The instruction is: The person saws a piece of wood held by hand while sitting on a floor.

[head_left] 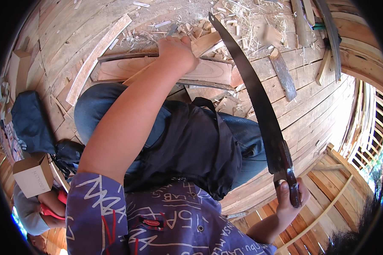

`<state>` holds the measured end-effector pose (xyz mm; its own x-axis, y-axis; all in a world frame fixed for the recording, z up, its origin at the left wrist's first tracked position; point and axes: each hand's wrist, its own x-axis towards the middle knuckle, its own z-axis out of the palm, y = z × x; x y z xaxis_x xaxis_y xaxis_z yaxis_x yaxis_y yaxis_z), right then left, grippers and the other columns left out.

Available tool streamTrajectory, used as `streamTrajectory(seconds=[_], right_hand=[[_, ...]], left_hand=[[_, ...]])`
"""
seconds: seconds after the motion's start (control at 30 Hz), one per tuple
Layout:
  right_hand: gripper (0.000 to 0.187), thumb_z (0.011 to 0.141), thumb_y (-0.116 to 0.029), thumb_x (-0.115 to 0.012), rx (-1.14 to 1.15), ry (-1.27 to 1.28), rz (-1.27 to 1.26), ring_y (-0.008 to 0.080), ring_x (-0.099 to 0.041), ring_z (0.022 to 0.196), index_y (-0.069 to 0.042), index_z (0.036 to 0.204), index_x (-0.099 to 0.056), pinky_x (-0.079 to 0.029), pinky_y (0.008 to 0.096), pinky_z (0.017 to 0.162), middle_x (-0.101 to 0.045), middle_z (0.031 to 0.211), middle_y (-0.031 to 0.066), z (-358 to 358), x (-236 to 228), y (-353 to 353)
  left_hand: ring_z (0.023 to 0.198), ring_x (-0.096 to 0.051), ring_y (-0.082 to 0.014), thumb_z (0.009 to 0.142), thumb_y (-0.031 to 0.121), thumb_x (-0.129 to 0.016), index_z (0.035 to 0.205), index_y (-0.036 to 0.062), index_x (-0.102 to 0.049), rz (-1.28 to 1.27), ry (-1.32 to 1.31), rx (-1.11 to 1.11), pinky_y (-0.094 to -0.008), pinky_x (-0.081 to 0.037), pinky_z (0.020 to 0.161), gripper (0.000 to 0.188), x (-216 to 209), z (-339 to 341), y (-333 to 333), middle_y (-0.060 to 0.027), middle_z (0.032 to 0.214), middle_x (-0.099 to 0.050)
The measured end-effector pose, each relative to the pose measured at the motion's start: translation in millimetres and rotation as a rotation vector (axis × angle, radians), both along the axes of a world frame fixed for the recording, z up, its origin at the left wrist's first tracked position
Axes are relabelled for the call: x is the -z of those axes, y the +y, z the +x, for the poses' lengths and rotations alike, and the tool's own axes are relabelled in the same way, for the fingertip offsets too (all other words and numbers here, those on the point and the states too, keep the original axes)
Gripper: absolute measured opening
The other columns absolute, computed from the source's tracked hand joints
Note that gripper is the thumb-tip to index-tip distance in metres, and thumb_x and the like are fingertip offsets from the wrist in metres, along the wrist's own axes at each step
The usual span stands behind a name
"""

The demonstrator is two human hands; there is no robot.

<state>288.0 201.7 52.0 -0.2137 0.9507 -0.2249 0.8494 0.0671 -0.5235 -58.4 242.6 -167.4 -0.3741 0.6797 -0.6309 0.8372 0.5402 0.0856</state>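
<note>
My right hand [291, 196] is closed round the dark handle of a handsaw [253, 93]. The long, slightly curved blade is raised, its tip far forward and its toothed edge facing left, apart from the wood. Ahead of my knees, my left hand [177, 52] is wrapped over a pale wooden strip [207, 42], which shows on both sides of the hand. That strip slants across a thick wooden block [127, 69] with dark edges lying on the floor. My fingertips on the strip are partly hidden.
Shavings and offcuts [195, 29] litter the plank floor [302, 110]. A curved board [98, 59] lies left, a bark-edged piece [283, 74] right. Dark cloth [187, 144] covers my lap. A black bag [32, 121], a cardboard box [32, 176] and another person [30, 210] are at left.
</note>
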Motion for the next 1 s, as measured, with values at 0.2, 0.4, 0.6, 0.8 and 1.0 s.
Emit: streamTrajectory(seconds=[0.2,0.4,0.6,0.8,1.0], right_hand=[[0.035,0.079,-0.019,-0.073,0.049,0.089,-0.012,0.0054,-0.03,0.052,-0.003,0.061,-0.047,-0.02,0.0246,0.047,-0.037,0.051,-0.0034,-18.8,24.7,13.7],[0.033,0.083,-0.013,-0.07,-0.019,0.148,-0.044,0.0029,-0.034,0.051,-0.003,0.061,-0.047,-0.022,0.0222,0.046,-0.041,0.051,-0.0036,-49.5,55.8,45.3],[0.031,0.083,-0.012,-0.07,-0.065,0.198,-0.035,0.0029,-0.033,0.052,-0.002,0.062,-0.049,-0.023,0.0221,0.046,-0.04,0.052,-0.0041,-91.9,72.4,66.1],[0.033,0.085,-0.013,-0.07,-0.11,0.226,-0.06,0.0024,-0.031,0.053,-0.002,0.063,-0.048,-0.023,0.0226,0.046,-0.039,0.053,-0.0044,-111.5,91.2,76.4],[0.038,0.085,-0.016,-0.071,-0.118,0.159,-0.159,0.0033,-0.03,0.053,-0.004,0.062,-0.044,-0.024,0.0233,0.046,-0.037,0.053,-0.0037,-97.0,80.7,56.7]], left_hand=[[0.124,-0.047,-0.0343,0.088,0.054,-0.052,0.133,-0.0025,-0.039,0.016,-0.018,-0.008,-0.0425,-0.035,0.103,0.073,6.3,-2.5,-0.6,-0.0219,0.13,-0.052],[0.119,-0.051,-0.0342,0.088,0.055,-0.052,0.129,-0.0036,-0.042,0.058,-0.001,-0.025,-0.0418,-0.038,0.1,0.072,9.4,-6.7,-4.8,-0.0218,0.125,-0.055],[0.118,-0.053,-0.0335,0.088,0.056,-0.051,0.126,-0.0044,-0.045,0.037,0.013,-0.017,-0.0416,-0.04,0.098,0.071,9.8,-8.2,0.0,-0.0225,0.122,-0.056],[0.121,-0.05,-0.0336,0.087,0.058,-0.051,0.129,-0.0038,-0.042,-0.005,0.022,-0.041,-0.0421,-0.038,0.1,0.075,7.5,-11.9,4.2,-0.0216,0.126,-0.055],[0.126,-0.046,-0.0328,0.087,0.058,-0.05,0.136,-0.0006,-0.037,-0.046,-0.007,-0.034,-0.0434,-0.035,0.103,0.077,0.2,-4.9,4.8,-0.02,0.133,-0.05]])
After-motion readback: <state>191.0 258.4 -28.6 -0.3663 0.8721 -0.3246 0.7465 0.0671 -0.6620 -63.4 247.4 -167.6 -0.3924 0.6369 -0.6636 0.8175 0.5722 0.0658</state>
